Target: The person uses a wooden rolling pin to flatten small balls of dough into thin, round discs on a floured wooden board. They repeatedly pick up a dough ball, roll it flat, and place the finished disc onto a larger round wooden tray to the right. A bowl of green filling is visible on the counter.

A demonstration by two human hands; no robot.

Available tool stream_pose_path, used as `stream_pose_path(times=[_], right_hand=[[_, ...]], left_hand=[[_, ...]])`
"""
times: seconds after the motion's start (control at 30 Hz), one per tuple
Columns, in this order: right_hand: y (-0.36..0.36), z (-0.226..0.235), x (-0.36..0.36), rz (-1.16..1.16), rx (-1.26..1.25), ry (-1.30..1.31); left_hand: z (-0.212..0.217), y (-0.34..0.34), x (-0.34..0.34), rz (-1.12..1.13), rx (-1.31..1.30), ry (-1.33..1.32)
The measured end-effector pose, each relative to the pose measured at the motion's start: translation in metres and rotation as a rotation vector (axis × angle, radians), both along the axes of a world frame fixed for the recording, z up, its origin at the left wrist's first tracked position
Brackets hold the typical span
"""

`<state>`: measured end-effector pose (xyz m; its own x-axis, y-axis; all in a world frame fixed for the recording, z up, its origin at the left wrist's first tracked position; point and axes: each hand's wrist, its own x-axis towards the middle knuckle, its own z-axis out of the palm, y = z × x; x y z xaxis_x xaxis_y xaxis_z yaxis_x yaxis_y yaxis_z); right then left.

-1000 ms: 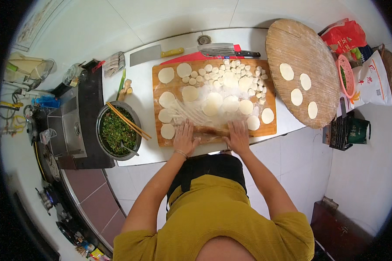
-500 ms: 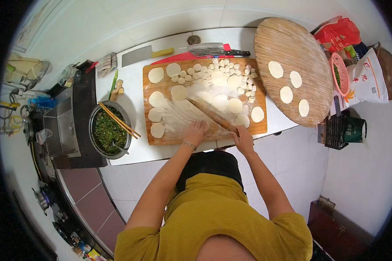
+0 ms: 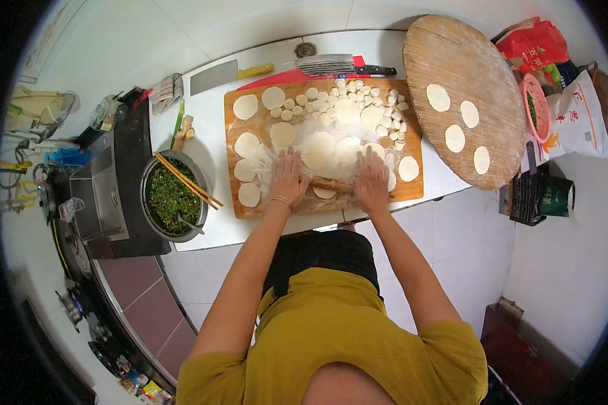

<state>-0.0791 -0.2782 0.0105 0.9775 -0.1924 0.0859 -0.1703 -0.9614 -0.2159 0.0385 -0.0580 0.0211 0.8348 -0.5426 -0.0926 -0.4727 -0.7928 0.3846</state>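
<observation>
My left hand (image 3: 288, 179) lies palm down, fingers stretched out, over the left end of a wooden rolling pin (image 3: 333, 184). On its right end rests my right hand (image 3: 372, 183), also flat with fingers extended. The pin lies nearly crosswise near the front of a floured wooden board (image 3: 413, 190). A small dough round (image 3: 324, 194) peeks out beneath the pin. Rolled dough wrappers (image 3: 318, 150) lie around my hands, some overlapping. Several small dough pieces (image 3: 359, 94) are gathered at the board's back right.
Left of the board stands a metal bowl (image 3: 202, 197) of chopped green filling, with chopsticks (image 3: 189, 180) across its rim. A cleaver (image 3: 213, 77) and a black-handled knife (image 3: 375, 69) lie behind. At right, a round woven tray (image 3: 463, 74) carries several wrappers, beside a pink basket (image 3: 536, 108).
The rolling pin has swung from a slant to nearly crosswise. My right hand went from gripping its near end to lying flat on it; my left hand moved onto the other end.
</observation>
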Motion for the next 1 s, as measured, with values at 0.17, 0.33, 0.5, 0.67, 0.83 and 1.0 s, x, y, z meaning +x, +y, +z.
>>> stream_pose_path(times=[0.17,0.33,0.5,0.67,0.83,1.0], right_hand=[[0.03,0.017,-0.041,0.048,0.029,0.136],[0.018,0.002,0.014,-0.133,-0.077,0.02],[0.026,0.002,-0.02,-0.118,0.035,0.112],[0.027,0.013,0.003,-0.071,0.009,0.065],[0.022,-0.005,-0.004,-0.078,0.108,0.095],[0.041,0.027,-0.049,0.11,0.157,0.092]], left_hand=[[-0.026,0.053,-0.04,-0.185,0.011,0.007],[-0.011,0.012,0.004,-0.045,-0.024,-0.043],[-0.022,0.042,-0.016,-0.168,0.025,-0.032],[-0.016,0.036,-0.014,-0.086,0.129,-0.02],[0.002,0.018,0.002,-0.09,0.126,0.034],[-0.016,0.061,-0.052,-0.127,0.174,0.033]])
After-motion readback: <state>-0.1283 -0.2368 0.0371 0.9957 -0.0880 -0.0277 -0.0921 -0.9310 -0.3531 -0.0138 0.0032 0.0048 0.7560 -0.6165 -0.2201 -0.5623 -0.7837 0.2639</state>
